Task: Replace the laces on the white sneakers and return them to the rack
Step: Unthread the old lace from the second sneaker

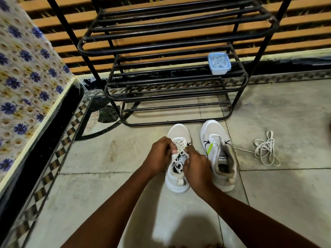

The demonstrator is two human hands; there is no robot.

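Two white sneakers stand on the tiled floor in front of a black metal rack [179, 97]. The left sneaker [177, 183] carries a white lace [179, 156] through its eyelets. My left hand [160, 154] and my right hand [196, 164] both pinch that lace over the shoe's tongue. The right sneaker [221, 154] stands beside it with an open, mostly unlaced top and a green stripe. A loose white lace [265, 151] lies in a tangle on the floor to the right, one end trailing toward the right sneaker.
A small blue-lidded plastic box [219, 63] with white laces inside sits on the rack's middle shelf, right side. A floral-covered surface with a dark edge [26, 86] runs along the left. A striped wall stands behind the rack.
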